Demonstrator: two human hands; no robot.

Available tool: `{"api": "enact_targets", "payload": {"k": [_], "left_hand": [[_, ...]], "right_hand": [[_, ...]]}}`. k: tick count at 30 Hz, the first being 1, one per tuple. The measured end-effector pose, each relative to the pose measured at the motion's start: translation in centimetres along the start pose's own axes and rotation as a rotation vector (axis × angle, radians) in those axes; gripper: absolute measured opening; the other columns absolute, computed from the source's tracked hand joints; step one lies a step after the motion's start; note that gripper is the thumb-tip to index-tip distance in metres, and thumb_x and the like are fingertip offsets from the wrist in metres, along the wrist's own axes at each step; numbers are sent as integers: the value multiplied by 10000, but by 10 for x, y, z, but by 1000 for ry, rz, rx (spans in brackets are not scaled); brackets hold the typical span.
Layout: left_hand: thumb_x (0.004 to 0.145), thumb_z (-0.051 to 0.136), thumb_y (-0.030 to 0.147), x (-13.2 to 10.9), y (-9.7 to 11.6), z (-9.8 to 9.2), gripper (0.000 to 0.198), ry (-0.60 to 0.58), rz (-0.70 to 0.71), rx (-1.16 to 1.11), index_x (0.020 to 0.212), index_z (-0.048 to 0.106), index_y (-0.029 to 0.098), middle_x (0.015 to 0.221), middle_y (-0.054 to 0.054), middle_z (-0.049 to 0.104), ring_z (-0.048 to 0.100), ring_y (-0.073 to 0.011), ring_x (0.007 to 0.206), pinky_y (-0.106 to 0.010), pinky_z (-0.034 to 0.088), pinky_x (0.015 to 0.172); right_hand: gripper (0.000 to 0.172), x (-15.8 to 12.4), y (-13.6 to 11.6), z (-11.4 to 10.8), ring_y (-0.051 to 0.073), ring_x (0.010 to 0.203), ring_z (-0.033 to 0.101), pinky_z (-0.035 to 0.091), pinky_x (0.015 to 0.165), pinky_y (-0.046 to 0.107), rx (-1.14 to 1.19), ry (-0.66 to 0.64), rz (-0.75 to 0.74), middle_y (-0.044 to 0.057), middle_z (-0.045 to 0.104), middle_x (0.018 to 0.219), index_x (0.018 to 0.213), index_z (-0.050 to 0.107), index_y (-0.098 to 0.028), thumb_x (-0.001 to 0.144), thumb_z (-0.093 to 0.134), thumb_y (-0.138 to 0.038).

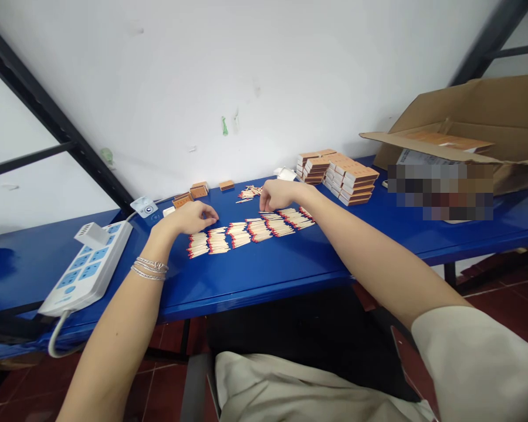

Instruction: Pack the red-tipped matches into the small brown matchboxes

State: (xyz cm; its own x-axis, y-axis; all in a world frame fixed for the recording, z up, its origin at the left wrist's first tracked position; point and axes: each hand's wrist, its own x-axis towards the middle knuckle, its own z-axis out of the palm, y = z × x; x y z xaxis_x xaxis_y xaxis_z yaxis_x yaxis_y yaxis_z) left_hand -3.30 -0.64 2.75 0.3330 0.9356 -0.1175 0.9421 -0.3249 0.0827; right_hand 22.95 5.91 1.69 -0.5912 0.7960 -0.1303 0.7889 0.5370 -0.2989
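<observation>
Blue-topped counter point(255, 274); landmark, a row of pale wooden red-tipped matchsticks point(240, 234), laid in several side-by-side clusters, mostly heads to the left.

Left hand point(198, 217): just behind the row's left end, fingers loosely curled, thumb and forefinger close together; cannot tell whether anything is between them. Silver bracelets point(149, 268) on that wrist.

Right hand point(273, 196): at the row's far edge, right of its middle, fingertips bunched downward over the sticks; grip on a stick cannot be told.

Behind the row: a loose heap of similar matchsticks point(249, 192), near the right hand. Behind and right of the row: stacked orange-and-white cardboard matchboxes point(356, 173); farther right, an open brown cardboard carton point(488, 108). Well left of the row: a white power strip with blue sockets point(111, 258).
</observation>
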Motion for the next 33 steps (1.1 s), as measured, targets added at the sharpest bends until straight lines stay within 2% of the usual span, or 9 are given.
{"api": "enact_targets", "payload": {"k": [4,9,11,15,21,27,33], "left_hand": [[808,504,371,0,-1,0,385,0,-9,4,1061,734,193,1044,-45,758,683,-206,906,-277,517,814],[813,509,370,1,-2,1,385,5,-7,-1,1061,735,181,1062,-58,751,678,-211,922,-282,511,822],[817,505,372,0,-2,1,386,1,-5,-1,1063,734,184,1064,-58,749,676,-211,926,-282,510,819],[820,504,362,0,0,0,383,0,-7,-5,1068,731,178,1071,-63,746,675,-210,938,-282,504,831],[815,506,373,0,0,0,382,-6,-14,0,1066,728,189,1067,-60,748,677,-211,932,-284,502,828],[808,512,384,0,-1,0,384,-2,-6,-3,1064,731,199,1058,-58,752,677,-210,923,-290,508,822],[803,522,381,0,0,0,391,-4,-17,-9,1071,735,191,1058,-57,752,684,-212,929,-280,509,835]], "right_hand": [[306,-1,4,-4,188,894,711,524,763,233,4,-23,-8,38,780,931,999,787,-187,722,695,-94],[329,4,26,-3,217,951,698,520,795,242,-24,291,176,95,765,1015,1004,779,-156,717,659,-50],[331,8,36,0,223,973,692,519,816,241,-38,341,236,111,755,1049,1000,776,-142,709,656,-43],[349,18,50,8,208,978,688,515,835,226,-43,354,232,97,747,1076,1029,769,-154,702,682,-70],[258,24,50,12,213,917,702,525,791,223,-77,347,235,111,766,977,923,789,-140,715,659,-57],[258,14,50,0,204,864,709,533,744,225,-40,240,211,98,771,942,946,782,-130,704,711,-75],[257,3,55,-13,197,894,710,531,757,231,-38,152,207,60,776,919,973,786,-166,730,718,-115]]}}
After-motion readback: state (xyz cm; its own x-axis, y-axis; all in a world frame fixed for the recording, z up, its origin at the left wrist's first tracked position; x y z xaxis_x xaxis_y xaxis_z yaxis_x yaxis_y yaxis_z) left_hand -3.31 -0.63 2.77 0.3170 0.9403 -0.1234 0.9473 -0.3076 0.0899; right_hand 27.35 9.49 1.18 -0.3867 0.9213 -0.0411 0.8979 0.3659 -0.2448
